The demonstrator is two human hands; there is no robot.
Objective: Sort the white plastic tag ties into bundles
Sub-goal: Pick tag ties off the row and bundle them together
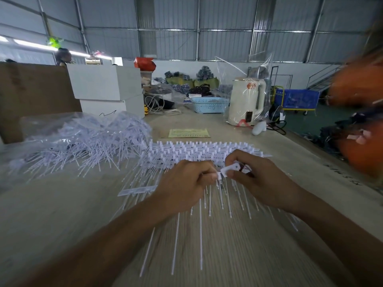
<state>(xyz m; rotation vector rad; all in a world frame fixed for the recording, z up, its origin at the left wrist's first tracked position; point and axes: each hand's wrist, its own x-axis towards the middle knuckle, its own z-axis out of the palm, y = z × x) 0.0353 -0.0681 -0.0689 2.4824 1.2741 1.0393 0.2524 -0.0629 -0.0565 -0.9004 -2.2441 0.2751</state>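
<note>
Warehouse walls rise behind a pale worktop [62,214]. Both hands meet at its middle: the left hand [184,183] and right hand [255,179] each pinch the head of one tag tie [228,169]. A sorted row [203,150] lies just beyond; the loose heap [83,139] looks largely untouched, so much sorting seems left.

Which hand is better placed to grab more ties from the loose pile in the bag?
Probably the left hand. The loose pile lies on its side of the table, while the right hand is farther off and pinches the white tag. The left also holds ties, so it would need to let go first.
</note>
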